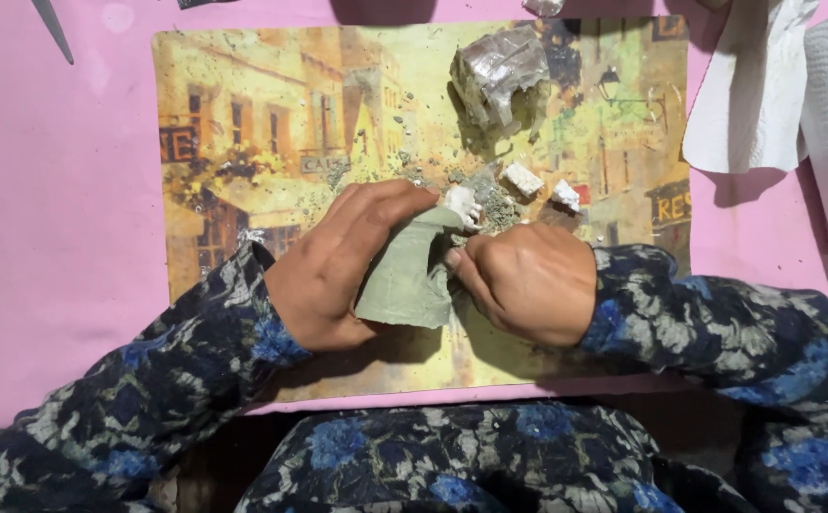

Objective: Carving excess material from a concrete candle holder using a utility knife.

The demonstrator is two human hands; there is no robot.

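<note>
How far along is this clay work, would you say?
Partway, it seems. Grey crumbs and small white chunks already lie scattered on the picture placemat. Right now the left hand and right hand together hold a grey-green clay piece, fingers pressing its edge. A wrapped grey block sits further back, apparently unused, with paper towels at the right.

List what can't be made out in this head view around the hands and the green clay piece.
- Underside of the grey-green clay slab: covered by the left hand.
- Right hand fingertips: curled under, hidden behind the slab's edge.
- Grey metal tool at top left: cut off by the frame edge.
- Foil-wrapped clay block: its contents are hidden by the wrapping.
</note>
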